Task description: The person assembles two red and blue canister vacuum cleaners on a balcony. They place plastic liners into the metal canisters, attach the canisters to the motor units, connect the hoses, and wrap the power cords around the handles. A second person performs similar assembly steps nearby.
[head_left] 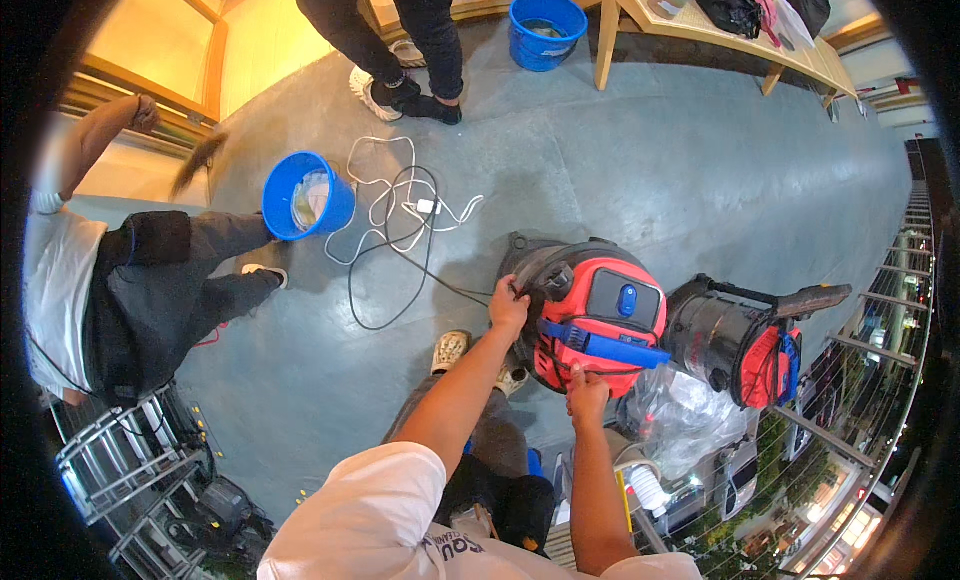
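A red and black wet-dry vacuum cleaner (640,270) with a blue carry handle (610,348) stands on the floor in front of me. My left hand (508,308) is closed on the black edge at its left side, beside the black hose. At the near side of the red top, my right hand (587,395) is closed with its thumb up, gripping the vacuum's near edge. Its fingertips are partly hidden. A dark cord (455,288) runs from the vacuum's left side to a tangle with a white extension cord (372,182).
A second vacuum cleaner (705,335) lies on its side to the right, by clear plastic sheeting (672,420) and a wire railing (880,350). Blue buckets stand left (325,220) and far (548,55). Two people occupy the left and far left. Ladders (130,470) lie lower left; a wooden bench (680,25) stands far right.
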Demonstrator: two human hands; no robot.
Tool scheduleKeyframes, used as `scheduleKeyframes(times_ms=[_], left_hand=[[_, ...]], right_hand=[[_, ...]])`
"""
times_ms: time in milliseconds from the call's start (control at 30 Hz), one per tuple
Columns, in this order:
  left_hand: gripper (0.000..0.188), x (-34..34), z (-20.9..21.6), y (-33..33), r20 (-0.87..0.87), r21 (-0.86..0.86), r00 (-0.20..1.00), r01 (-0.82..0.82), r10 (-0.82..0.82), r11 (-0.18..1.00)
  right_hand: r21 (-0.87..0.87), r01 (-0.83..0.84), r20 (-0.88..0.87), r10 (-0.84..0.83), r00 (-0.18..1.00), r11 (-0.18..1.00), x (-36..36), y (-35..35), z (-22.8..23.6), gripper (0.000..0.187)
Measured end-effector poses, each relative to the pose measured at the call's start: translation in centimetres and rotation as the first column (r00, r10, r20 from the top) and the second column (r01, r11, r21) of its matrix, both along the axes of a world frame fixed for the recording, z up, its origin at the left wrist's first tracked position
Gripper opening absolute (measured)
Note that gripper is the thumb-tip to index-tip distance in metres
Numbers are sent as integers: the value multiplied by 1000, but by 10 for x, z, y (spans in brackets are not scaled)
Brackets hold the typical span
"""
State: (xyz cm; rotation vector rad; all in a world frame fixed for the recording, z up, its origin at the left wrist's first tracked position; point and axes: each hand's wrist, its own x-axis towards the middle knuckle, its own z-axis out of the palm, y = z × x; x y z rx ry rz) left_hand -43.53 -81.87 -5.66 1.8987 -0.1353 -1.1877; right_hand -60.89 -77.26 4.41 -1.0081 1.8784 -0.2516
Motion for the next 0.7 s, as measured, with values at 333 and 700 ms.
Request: scheduleKeyframes(times_ms=[333, 700], left_hand=[[69, -20, 77, -40, 213, -465, 977, 112, -12, 878], [44, -62, 125, 0, 486, -643, 870, 419, -81, 641]], right_hand=[[-470, -22, 157, 108, 982, 882, -17, -66, 66, 30], [39, -533, 655, 381, 652, 845, 60, -178, 101, 24]])
